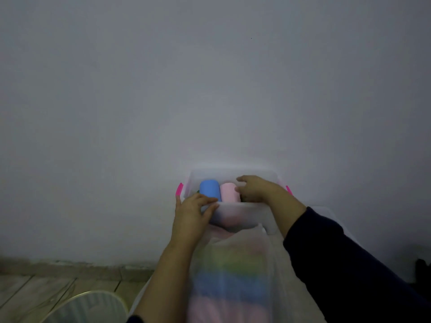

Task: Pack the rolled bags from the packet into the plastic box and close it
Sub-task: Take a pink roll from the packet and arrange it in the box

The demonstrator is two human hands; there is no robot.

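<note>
**Q:** Report hand positions relative to the plastic box (245, 214).

**A:** My left hand (191, 213) rests on the near left corner of the box, fingers curled over the rim and touching the near end of the blue roll (210, 191). My right hand (253, 188) is inside the box, at its right side, fingers bent around something just right of the pink roll (229, 192). I cannot tell what it holds; the object is dark and mostly hidden under the palm.

**Q:** Location of the task items?

**A:** Two rolls lie side by side in the box, blue at left, pink touching it at right. The packet (233, 276) lies just in front of the box, on my side, with more rolls showing through its translucent film. The pink latches (179, 189) at both ends of the box stand clear. I judge that no lid is fitted; its location is not confirmed.

**Q:** Failure risks from here?

**A:** In my judgement, three. Rolls packed loosely may turn crosswise and waste space. Rolls stacked above the rim would prevent the lid seating and the latches engaging. The packet mouth leans on the near wall; pulling a roll carelessly could drag the box.
</note>
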